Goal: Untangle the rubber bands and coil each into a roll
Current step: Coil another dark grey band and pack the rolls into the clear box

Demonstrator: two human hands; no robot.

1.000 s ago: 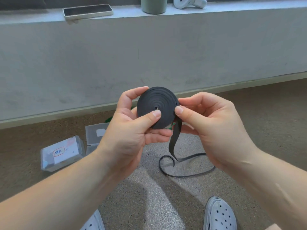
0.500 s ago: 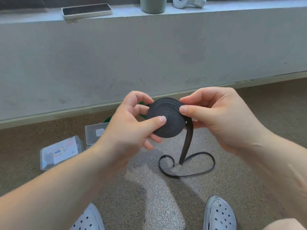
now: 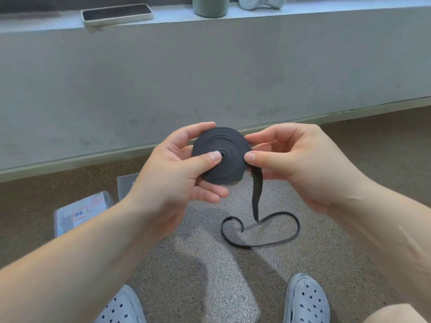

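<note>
A flat black roll of rubber band point(image 3: 224, 157) is held up in front of me, its spiral face toward the camera. My left hand point(image 3: 177, 180) grips it, thumb pressed near the centre and fingers behind. My right hand point(image 3: 300, 162) pinches the band at the roll's right edge between thumb and fingers. From there the loose tail point(image 3: 256, 199) hangs down and ends in a looped stretch point(image 3: 263, 243) lying on the floor.
Clear plastic boxes point(image 3: 81, 213) lie on the speckled floor at the left. A concrete ledge point(image 3: 210, 66) rises ahead, bearing a phone point(image 3: 116, 14), a green cup point(image 3: 211, 5) and a white controller point(image 3: 261, 2). My two grey perforated shoes point(image 3: 305, 301) are at the bottom.
The roll has turned and grown slightly as more band wound on. Both hands shifted their grip; the tail on the floor has shortened and its loop moved.
</note>
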